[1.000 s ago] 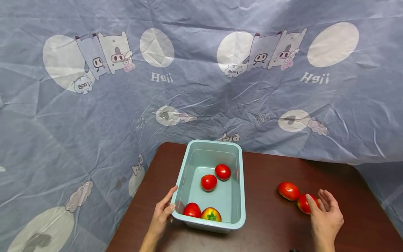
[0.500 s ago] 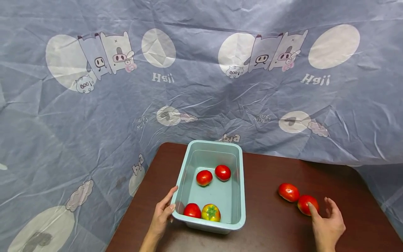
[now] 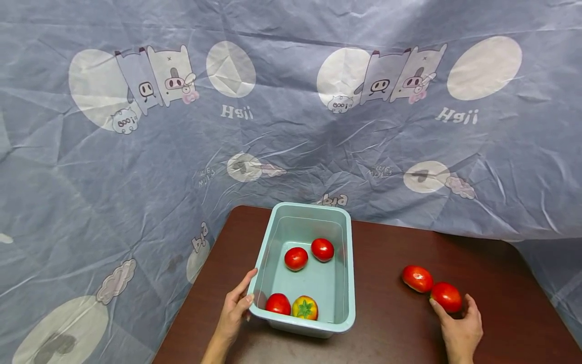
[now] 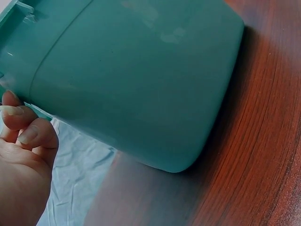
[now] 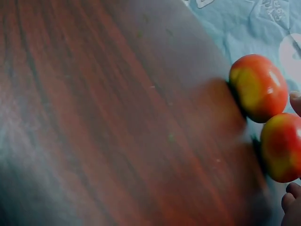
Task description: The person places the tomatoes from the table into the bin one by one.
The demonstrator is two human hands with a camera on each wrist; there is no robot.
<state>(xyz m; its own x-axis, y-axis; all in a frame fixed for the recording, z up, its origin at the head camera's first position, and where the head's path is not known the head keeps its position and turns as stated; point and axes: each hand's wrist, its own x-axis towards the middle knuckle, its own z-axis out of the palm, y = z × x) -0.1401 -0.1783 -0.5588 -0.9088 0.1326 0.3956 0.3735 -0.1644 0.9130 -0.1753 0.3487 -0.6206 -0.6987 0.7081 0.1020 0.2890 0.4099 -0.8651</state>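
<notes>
My left hand [image 3: 235, 308] holds the left rim of a pale green plastic tub [image 3: 350, 263]; its curled fingers [image 4: 40, 134] show at the rim in the left wrist view. Inside the tub lie two red tomatoes toward the back, a red tomato [image 3: 278, 304] in the near left corner and a yellow-red tomato [image 3: 305, 307] with its green calyx up. On the table to the right, two red tomatoes touch. My right hand [image 3: 461, 328] has its thumb and fingers spread around the nearer tomato [image 3: 446, 297], with slight gaps. The farther tomato [image 3: 417, 278] lies beyond.
The dark brown wooden table [image 3: 382, 303] has rounded far corners. A grey-blue printed cloth [image 3: 291, 126] hangs behind and along the left. The tub's raised right wall stands between its contents and the two tomatoes on the table.
My right hand has drawn back, then come in from the near side with its thumb at the nearer tomato's left edge. One tomato in the tub has rolled left and back. The left hand stays.
</notes>
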